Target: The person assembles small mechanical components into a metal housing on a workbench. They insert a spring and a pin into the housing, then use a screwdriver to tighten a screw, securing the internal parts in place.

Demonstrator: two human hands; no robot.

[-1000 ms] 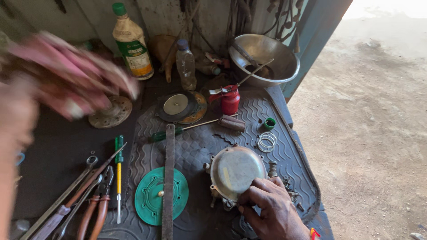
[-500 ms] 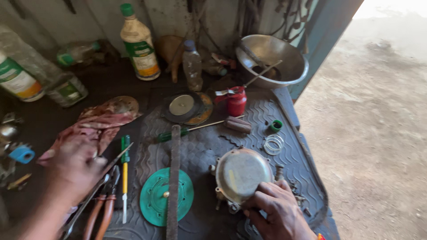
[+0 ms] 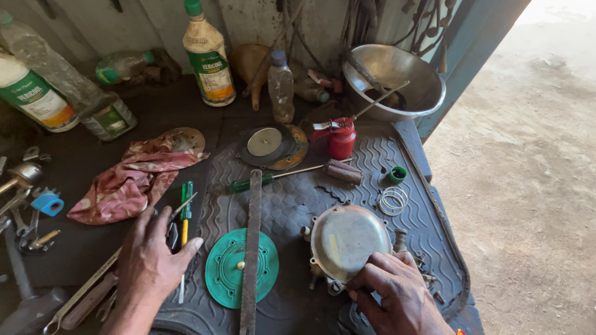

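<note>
Far left: white plastic bottle with green label (image 3: pixel 32 93) lying against the wall, clear plastic bottle (image 3: pixel 68 77) leaning beside it. Below those, loose metal wrenches and fittings (image 3: pixel 25 205) plus a small blue plastic part (image 3: pixel 47 203) on the dark workbench (image 3: pixel 87 248).

Red-and-white patterned rag (image 3: pixel 133 180) crumpled just above the left hand (image 3: pixel 151 260). Left hand flat, palm down, fingers spread, resting on long metal tools (image 3: pixel 87 291) at the edge of the black ribbed rubber mat (image 3: pixel 347 167); clamped on nothing visible. Small screwdriver with green-and-yellow handle (image 3: pixel 185 208) just beside the fingertips.

Centre: green round rubber diaphragm (image 3: pixel 231 268) flat on the mat, long flat metal bar (image 3: pixel 251 248) lying across it. Green-handled long screwdriver (image 3: pixel 273 177) above that, crosswise. Behind: dark round disc with shiny centre plate (image 3: pixel 267 144), tall bottle with green cap and label (image 3: pixel 208 56), small clear bottle with blue cap (image 3: pixel 281 87), red oil can with long spout (image 3: pixel 340 138).

Right: round dull-metal domed cover on a cast housing (image 3: pixel 347 239), sitting on the mat near the front edge. Right hand (image 3: pixel 397 294) on its lower right rim, fingers curled and pressed against the rim. Wire coil spring (image 3: pixel 393 200) and small green cap (image 3: pixel 397 174) just above. Large steel bowl (image 3: pixel 397 77) at back right.
</note>
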